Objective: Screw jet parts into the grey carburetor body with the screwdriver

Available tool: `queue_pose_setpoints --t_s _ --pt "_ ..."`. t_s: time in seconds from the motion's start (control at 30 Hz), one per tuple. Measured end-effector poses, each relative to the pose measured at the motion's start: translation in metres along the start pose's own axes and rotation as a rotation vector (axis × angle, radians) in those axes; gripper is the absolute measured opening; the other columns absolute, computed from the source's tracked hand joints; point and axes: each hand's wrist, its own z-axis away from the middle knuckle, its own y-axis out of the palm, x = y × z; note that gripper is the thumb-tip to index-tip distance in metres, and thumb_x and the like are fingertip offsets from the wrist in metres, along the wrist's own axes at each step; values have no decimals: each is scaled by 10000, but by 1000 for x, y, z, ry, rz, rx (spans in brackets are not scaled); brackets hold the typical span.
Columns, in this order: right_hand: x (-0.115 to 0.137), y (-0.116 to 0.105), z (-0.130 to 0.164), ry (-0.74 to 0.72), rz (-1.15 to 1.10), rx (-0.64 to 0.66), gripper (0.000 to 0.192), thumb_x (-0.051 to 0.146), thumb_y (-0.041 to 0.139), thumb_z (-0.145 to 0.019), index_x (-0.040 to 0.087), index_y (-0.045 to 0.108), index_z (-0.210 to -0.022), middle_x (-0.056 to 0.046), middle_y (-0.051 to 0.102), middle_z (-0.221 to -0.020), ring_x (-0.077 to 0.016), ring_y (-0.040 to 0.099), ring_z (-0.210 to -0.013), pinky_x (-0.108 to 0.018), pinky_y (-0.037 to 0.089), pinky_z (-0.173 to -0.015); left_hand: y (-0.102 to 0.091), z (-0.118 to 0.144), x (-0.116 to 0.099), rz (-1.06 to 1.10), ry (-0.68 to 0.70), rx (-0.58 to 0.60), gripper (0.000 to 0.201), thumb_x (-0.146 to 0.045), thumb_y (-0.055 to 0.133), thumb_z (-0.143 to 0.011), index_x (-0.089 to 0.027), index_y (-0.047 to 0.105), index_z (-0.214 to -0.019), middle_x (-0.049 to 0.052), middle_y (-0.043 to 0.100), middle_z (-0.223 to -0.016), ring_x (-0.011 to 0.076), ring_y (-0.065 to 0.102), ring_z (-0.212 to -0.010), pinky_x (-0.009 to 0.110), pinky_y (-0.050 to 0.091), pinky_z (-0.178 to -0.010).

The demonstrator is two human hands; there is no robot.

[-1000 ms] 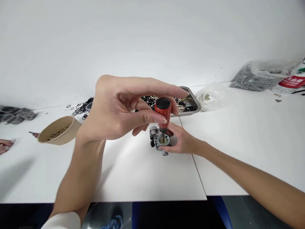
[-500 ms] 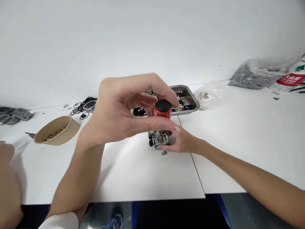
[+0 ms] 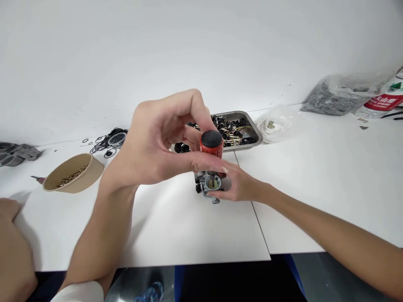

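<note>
You are pinching the screwdriver (image 3: 211,144) upright in your left hand (image 3: 160,140), fingers closed round its handle, while your right hand (image 3: 239,184) is clasping the metal part (image 3: 208,185) against the table (image 3: 176,226), steadying it under the tip.

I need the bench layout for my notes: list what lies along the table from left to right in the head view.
Grey parts → paper bowl → black rings → left hand on the screwdriver → metal tray → clear bag → grey bag → bottle.
</note>
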Motion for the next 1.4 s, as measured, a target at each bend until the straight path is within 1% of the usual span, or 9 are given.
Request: queue_pose_setpoints --t_s 0.13,0.27,0.4,0.6,0.73,0.9,1.07,1.23,1.4 --pt "-1 1 0 -31 -22 -8 398 402 748 -811 202 544 -1088 -71 616 -998 -205 587 -873 -355 521 -765 1 3 0 15 -3 -40 191 -289 751 -810 -239 615 -935 28 687 -827 200 695 -762 327 582 -577" --pt "-2 1 0 -23 -19 -11 402 418 745 -813 200 543 -1084 -52 582 -944 -170 532 -779 -319 498 -681 -3 6 2 13 -5 -26 194 -283 731 -833 -209 623 -977 31 695 -842 177 692 -722 281 565 -537" --pt "-2 0 0 -19 -38 18 426 406 739 -820 193 535 -1128 -39 558 -915 -143 462 -709 -301 471 -628 -10 7 5 25 -44 30 215 -277 676 -876 -187 636 -1067 64 727 -946 196 704 -765 278 573 -540" --pt "-1 0 -1 24 -113 47 450 382 751 -812 206 518 -1155 -61 574 -1014 -162 527 -789 -318 501 -671 -20 6 3 116 -30 145 242 -171 573 -915 -222 664 -1133 62 729 -1031 235 724 -836 296 596 -549" --pt "0 -1 -1 5 -107 49 403 376 749 -817 199 514 -1092 -46 565 -950 -149 503 -744 -311 486 -646 -24 5 -5 107 -60 217 242 -134 567 -906 -203 651 -1122 76 719 -1058 220 709 -870 297 608 -607" --pt "-2 0 0 -33 -41 -5 355 403 746 -813 212 504 -990 -5 505 -842 -146 482 -700 -310 475 -622 -19 2 -2 53 4 153 172 -174 744 -793 -231 676 -940 41 702 -893 226 696 -856 301 592 -597" --pt "0 -1 0 5 -38 38 407 387 744 -822 212 525 -1117 -59 586 -987 -198 583 -861 -348 528 -736 -9 -3 8 46 25 37 208 -268 817 -735 -240 666 -875 26 679 -807 172 665 -673 283 538 -493" --pt "4 -4 -2 30 -64 69 461 336 778 -792 223 539 -1169 -68 619 -1033 -210 607 -887 -355 549 -744 -6 -5 14 97 -60 72 273 -336 804 -746 -236 605 -905 9 681 -763 148 648 -575 265 516 -446" --pt "4 -3 -3 38 -66 59 463 347 777 -794 219 543 -1172 -74 622 -1045 -220 603 -922 -377 543 -800 -2 -5 15 95 7 57 328 -368 857 -673 -224 586 -789 -3 664 -679 164 656 -627 273 525 -488"
